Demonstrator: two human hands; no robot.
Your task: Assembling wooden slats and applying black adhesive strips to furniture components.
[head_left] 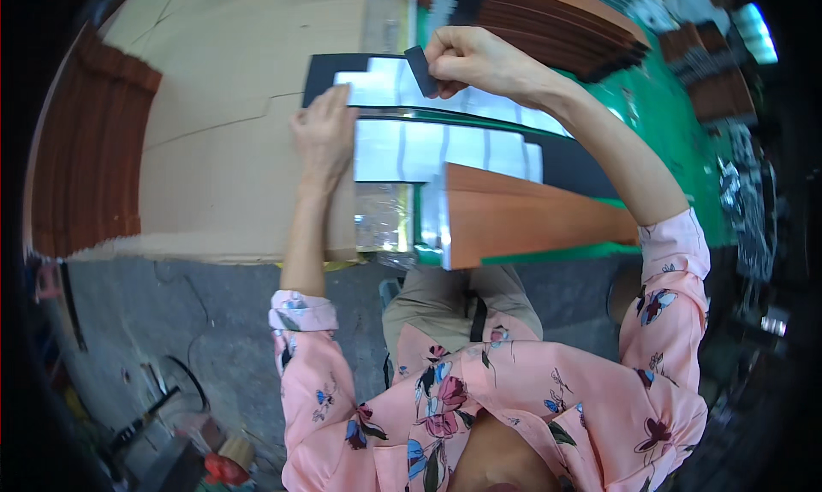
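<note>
My right hand (471, 59) is closed in a pinch on a small black rectangular piece (419, 71), above the far black panel (324, 66). A stepped white strip (377, 85) lies along that panel. My left hand (321, 137) is at the panel's left end, its curled fingers drawn together with the tips by the white strip's edge. It is slightly blurred, and what the fingers hold, if anything, is hidden. Closer to me lies a second black panel (582, 160) with a similar white strip (445, 148). An orange-brown panel (531, 218) partly overlaps its near side.
Brown ridged panels are stacked at the back right (548, 25), and more stand at the far left (94, 141). Cardboard (214, 166) covers the table's left part, green sheeting (685, 162) its right. A silvery serrated strip (443, 2) juts up behind my right hand.
</note>
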